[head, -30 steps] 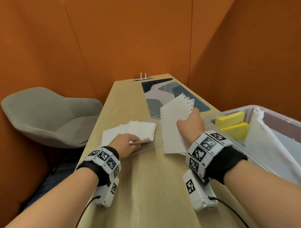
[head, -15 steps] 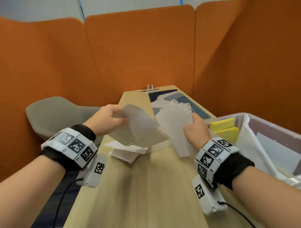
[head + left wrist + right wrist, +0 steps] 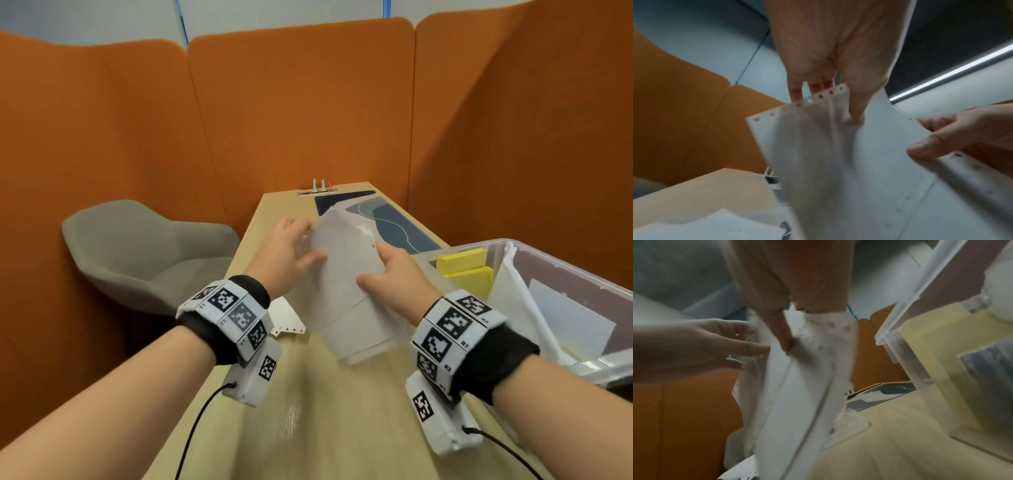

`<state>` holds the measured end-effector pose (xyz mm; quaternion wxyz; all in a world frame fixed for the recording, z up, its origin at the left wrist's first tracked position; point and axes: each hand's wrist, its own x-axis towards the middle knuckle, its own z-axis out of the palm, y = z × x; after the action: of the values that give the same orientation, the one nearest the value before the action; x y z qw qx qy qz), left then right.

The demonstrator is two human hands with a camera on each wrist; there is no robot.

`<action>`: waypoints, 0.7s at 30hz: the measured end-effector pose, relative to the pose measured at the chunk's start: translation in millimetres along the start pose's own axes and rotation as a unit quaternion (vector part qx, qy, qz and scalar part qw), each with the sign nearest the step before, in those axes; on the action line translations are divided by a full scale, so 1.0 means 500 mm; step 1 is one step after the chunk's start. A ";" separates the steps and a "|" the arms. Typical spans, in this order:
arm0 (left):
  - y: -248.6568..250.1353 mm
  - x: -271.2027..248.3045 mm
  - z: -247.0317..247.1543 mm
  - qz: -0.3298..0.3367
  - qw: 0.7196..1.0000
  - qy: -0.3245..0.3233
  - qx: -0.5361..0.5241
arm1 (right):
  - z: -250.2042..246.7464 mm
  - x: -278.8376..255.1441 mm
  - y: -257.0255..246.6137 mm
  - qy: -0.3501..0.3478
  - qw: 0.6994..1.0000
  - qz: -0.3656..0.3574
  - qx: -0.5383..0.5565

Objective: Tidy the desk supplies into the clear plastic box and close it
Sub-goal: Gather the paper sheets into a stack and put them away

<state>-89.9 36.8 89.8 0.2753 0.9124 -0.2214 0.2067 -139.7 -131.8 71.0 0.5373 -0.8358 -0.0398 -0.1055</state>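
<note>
In the head view, both hands are holding a stack of white punched sheets (image 3: 346, 291) above the wooden desk (image 3: 308, 411), in the middle of the frame. The left hand (image 3: 287, 257) is gripping the stack's upper left edge, the right hand (image 3: 397, 277) is clasping its right edge, thumb lying across the front. More loose sheets (image 3: 284, 317) are lying on the desk just below the left wrist. The clear plastic box (image 3: 561, 270) is standing open at the right edge of the frame, just beside the right hand, with yellow blocks (image 3: 466, 270) and white paper inside. A patterned desk mat (image 3: 394, 222) is lying at the far end, a grey chair (image 3: 137, 253) is standing at the left, and orange partition panels (image 3: 308, 109) are filling the background.

In the left wrist view, the left hand (image 3: 830, 53) is pinching the sheets (image 3: 838, 162) at their punched top edge, at centre frame; the right hand (image 3: 962, 139) is pinching them from the right edge of the frame.

In the right wrist view, blurred, the right hand (image 3: 789, 288) is pinching the sheets (image 3: 797, 394) near the top centre, the left hand (image 3: 694, 347) is touching them from the left, and the box (image 3: 906, 353) is filling the right side.
</note>
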 end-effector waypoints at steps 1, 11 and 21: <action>-0.013 0.000 0.005 -0.023 1.000 0.014 -0.002 | -0.001 0.001 0.005 0.031 0.999 0.008 -0.005; -0.191 -0.051 0.118 -0.182 0.936 -0.264 0.148 | 0.001 0.020 0.057 0.127 0.988 0.091 -0.005; -0.202 -0.032 0.135 -0.150 0.945 -0.210 0.201 | 0.002 0.033 0.073 0.126 0.985 0.118 0.011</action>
<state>-33.6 77.2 -11.4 0.0612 0.9941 -0.0889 0.0070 -116.7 -146.9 41.7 0.5558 -0.8086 0.1266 -0.1456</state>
